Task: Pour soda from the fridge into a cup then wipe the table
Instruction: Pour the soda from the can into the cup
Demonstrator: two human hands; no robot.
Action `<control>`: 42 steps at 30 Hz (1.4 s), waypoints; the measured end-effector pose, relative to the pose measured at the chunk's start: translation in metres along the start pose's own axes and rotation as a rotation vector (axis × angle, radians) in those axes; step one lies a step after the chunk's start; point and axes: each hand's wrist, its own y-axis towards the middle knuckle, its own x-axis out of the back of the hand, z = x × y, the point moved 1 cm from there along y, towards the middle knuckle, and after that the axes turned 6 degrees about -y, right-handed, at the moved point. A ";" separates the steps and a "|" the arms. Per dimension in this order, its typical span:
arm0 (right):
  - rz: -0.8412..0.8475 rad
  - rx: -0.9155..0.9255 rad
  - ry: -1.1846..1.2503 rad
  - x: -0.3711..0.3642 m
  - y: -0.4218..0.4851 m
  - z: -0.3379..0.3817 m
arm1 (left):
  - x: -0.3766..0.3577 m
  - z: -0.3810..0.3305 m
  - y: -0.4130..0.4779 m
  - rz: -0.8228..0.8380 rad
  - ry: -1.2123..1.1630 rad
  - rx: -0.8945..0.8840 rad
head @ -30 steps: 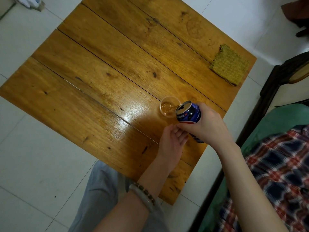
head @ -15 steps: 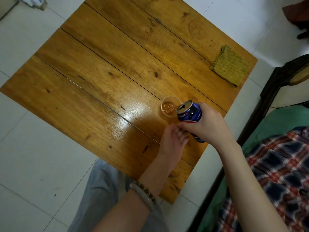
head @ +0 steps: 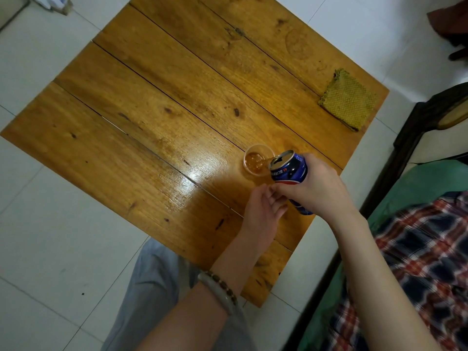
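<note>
My right hand (head: pixel 316 188) grips a blue soda can (head: pixel 288 169), tilted with its mouth over a small clear plastic cup (head: pixel 254 162). A thin stream runs from the can into the cup, which stands on the wooden table (head: pixel 157 117) and holds amber soda. My left hand (head: pixel 260 216) rests on the table just below the can with loose fingers, touching neither cup nor can as far as I can see. A folded yellow-green cloth (head: pixel 348 100) lies near the table's far right corner.
White tiled floor surrounds the table. A dark wooden chair frame (head: pixel 410 138) with green and plaid fabric stands to the right. My grey-trousered knee (head: pixel 157 287) is under the near table edge. A crumpled white item (head: pixel 53 2) lies on the floor at top left.
The can stays tilted over the cup and the soda level in the cup has risen slightly. Both hands hold about the same places.
</note>
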 end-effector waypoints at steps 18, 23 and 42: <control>-0.020 0.012 -0.045 0.002 0.005 0.001 | 0.004 0.004 -0.002 0.004 0.104 -0.043; -0.016 0.019 -0.058 0.002 0.007 0.002 | 0.005 0.005 -0.004 0.003 0.150 -0.055; -0.027 0.016 -0.083 0.004 0.006 0.007 | 0.008 0.006 -0.007 0.007 0.157 -0.056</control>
